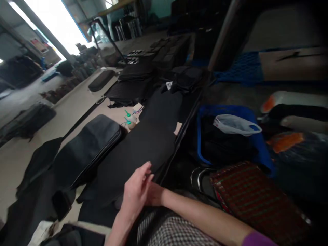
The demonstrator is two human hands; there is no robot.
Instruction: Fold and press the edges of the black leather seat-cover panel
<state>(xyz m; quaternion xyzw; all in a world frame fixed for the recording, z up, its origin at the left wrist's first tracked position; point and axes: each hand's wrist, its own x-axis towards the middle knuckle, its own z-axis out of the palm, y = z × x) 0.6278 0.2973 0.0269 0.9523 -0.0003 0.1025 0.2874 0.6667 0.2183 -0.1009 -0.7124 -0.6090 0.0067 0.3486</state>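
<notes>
Near the front edge of the table my left hand (pixel 134 188) hovers close over black fabric, its fingers curled in toward the thumb. Whatever it may pinch is too small or hidden to make out. My right hand (pixel 155 194) meets it from the right, and its fingers are hidden behind the left hand. Beneath and beyond both hands stretches a long, shaped black fabric panel (pixel 143 143). To the left lies a stack of black pieces (pixel 89 147) with rounded corners. Two small bottles with green nozzle tips (pixel 128 122) stand beyond the panel's left edge.
More black piles (pixel 135 71) lie farther along the pale table (pixel 79 119). On the right sits a blue crate (pixel 200 136) with dark fabric and a white plastic bag (pixel 235 124). A chair with a red woven cushion (pixel 256 201) stands close at my right.
</notes>
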